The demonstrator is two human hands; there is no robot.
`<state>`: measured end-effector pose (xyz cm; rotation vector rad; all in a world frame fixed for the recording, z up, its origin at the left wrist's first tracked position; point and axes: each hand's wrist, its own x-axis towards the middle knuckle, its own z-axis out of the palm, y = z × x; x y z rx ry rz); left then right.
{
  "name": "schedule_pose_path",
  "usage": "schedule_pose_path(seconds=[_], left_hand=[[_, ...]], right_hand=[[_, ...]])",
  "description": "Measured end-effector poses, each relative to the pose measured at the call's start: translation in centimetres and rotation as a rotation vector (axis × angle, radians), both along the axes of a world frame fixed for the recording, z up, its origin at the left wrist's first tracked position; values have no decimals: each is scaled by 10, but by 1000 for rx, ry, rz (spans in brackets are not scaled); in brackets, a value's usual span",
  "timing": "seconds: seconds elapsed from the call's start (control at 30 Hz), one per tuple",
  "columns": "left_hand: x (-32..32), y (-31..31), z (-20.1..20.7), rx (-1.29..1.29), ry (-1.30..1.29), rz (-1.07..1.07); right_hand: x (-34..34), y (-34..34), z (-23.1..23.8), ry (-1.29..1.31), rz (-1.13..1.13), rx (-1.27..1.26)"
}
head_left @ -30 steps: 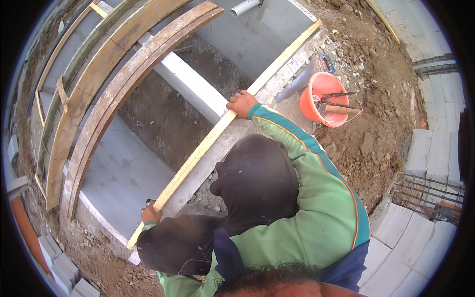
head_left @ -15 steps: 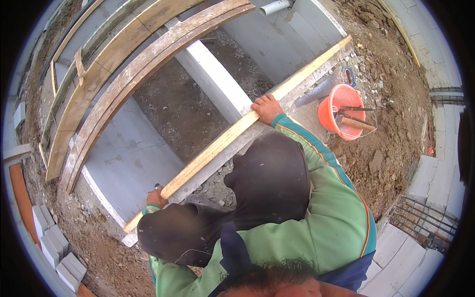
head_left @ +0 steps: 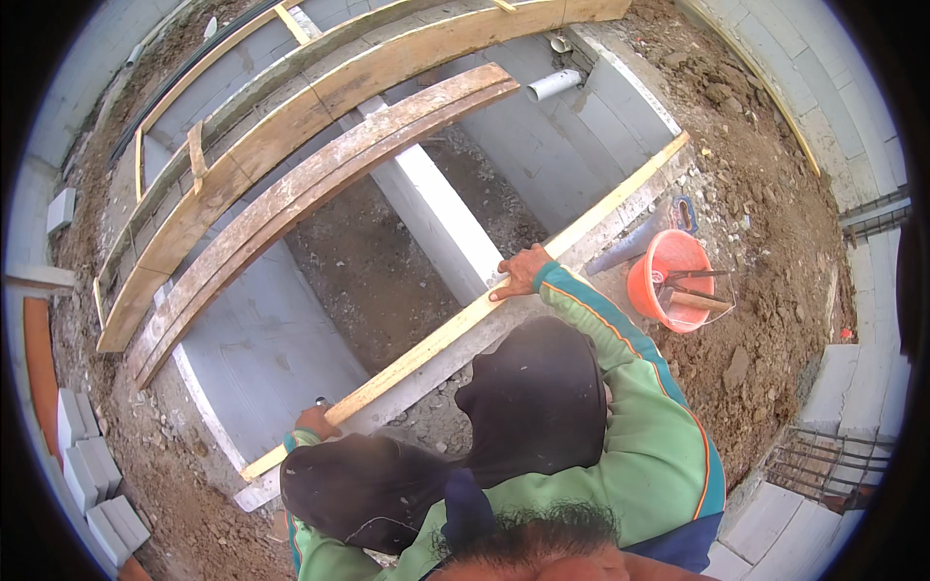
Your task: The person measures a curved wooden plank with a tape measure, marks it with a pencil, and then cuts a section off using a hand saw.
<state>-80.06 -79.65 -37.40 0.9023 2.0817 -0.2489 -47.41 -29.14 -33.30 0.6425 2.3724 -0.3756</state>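
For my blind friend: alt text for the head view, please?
A person in green holds a long wooden strip with left grip and right grip along a block-walled pit. At right: a saw and orange bucket.

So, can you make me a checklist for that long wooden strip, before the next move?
1. Right hand on the wooden strip: ok, touching it next to the white-topped wall.
2. Left hand on the strip: ok, touching near its lower-left end.
3. Saw out of both hands: ok, lying beside the orange bucket.
4. Wooden-handled tool put in the bucket: ok.
5. Strip level: cannot tell from above.
6. Small shiny thing by the left hand: cannot tell what it is.
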Motion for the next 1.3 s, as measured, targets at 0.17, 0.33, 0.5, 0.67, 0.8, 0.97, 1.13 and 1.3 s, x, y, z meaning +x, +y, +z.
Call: schedule_pose_path(seconds=[0.17, 0.33, 0.5, 0.67, 0.8, 0.97, 1.13, 1.3], left_hand=[[-9, -10, -9, -102, -37, 17], [-15, -6, 5, -8, -91, 63], [-60, 62, 108, 468, -288, 372], [30, 183, 331, 1259, -762, 428], [98, 205, 391, 1486, -1120, 292], [106, 203, 364, 1427, -1395, 192], [82, 198, 338, 1325, -1249, 117], [38, 232, 258, 790, -235, -159]], right_hand=[[-13, 7, -18, 21, 23, 19], [-4, -1, -16, 54, 30, 74], [-1, -2, -25, 158, 25, 98], [14, 4, -43, 276, 20, 151], [2, 3, -44, 228, -13, 38], [17, -53, -43, 98, 11, -183], [-1, -12, -50, 286, 60, 162], [15, 2, -42, 267, -52, 149]])
